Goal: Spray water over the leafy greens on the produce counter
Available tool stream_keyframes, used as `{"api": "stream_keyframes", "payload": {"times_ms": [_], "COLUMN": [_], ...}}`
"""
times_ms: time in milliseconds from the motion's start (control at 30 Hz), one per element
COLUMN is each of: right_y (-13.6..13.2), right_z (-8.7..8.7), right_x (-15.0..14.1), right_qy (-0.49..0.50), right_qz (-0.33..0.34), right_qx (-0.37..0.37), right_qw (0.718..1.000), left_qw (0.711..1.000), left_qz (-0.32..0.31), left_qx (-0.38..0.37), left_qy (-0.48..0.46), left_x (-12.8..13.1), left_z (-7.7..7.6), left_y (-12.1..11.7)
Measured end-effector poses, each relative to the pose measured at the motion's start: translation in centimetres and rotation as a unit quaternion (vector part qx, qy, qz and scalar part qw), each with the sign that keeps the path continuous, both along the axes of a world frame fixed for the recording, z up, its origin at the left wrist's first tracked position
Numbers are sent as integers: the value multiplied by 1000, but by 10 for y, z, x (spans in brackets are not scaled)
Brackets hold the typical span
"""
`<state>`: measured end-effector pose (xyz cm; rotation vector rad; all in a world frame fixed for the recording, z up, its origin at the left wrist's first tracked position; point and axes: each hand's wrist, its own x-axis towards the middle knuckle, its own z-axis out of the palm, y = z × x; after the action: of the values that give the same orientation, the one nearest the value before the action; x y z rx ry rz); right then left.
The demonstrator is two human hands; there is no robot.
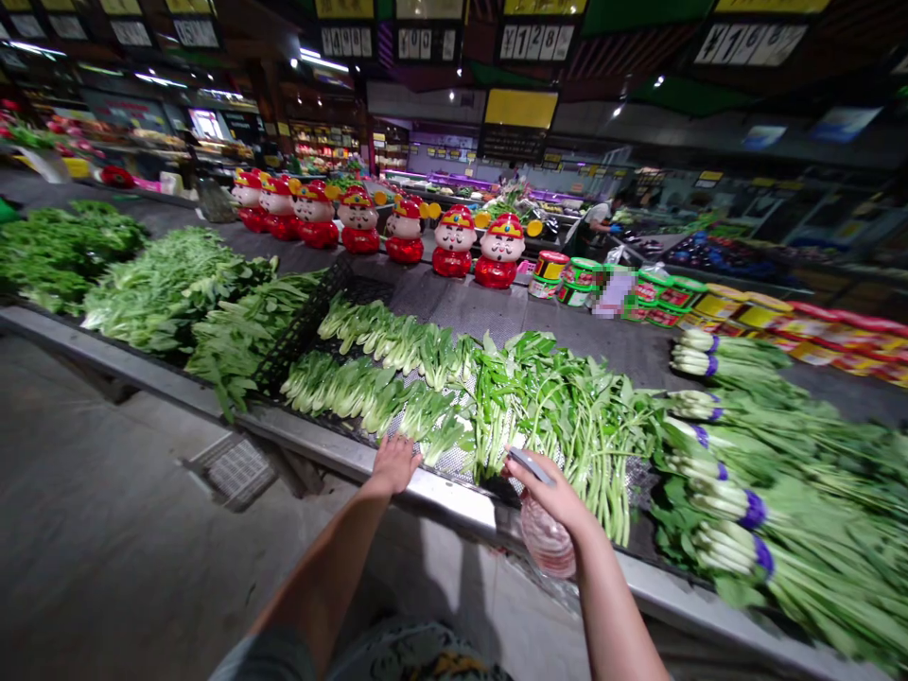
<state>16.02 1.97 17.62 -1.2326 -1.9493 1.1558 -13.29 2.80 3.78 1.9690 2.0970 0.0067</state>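
Observation:
My right hand (546,487) is wrapped round the neck of a spray bottle with a grey head (531,466) and a clear pinkish body (548,539). It hangs over the front edge of the stall, by a bed of long-stemmed leafy greens (567,397). At the front row of bok choy (355,392), my left hand (397,463) lies palm down with its fingers stretched out. Its fingertips reach the nearest plants; whether they press on them I cannot tell. Behind runs a second row of bok choy (404,340), on a perforated dark surface.
A black crate (302,326) divides the bok choy from leafy heaps (170,293) at left. Tied greens with purple bands (730,530) lie at right. Red figurines (454,246) and stacked tubs (667,293) line the back. A metal rail (454,497) edges the stall. A person (596,222) stands beyond.

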Motion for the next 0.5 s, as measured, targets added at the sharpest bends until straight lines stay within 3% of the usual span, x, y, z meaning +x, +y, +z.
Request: {"api": "stream_keyframes", "payload": {"times_ms": [233,500], "right_y": [3,12], "right_z": [17,5], "right_x": [-26,-32], "right_qy": [-2,-34], "right_qz": [0,-14], "right_qx": [43,56], "right_qw": [999,998], "left_qw": [1000,1000], "left_qz": [1,8], "left_qx": [1,8], "left_qy": [-9,-16], "left_x": [0,0], "left_z": [-1,0], "left_y": [-1,-3]}}
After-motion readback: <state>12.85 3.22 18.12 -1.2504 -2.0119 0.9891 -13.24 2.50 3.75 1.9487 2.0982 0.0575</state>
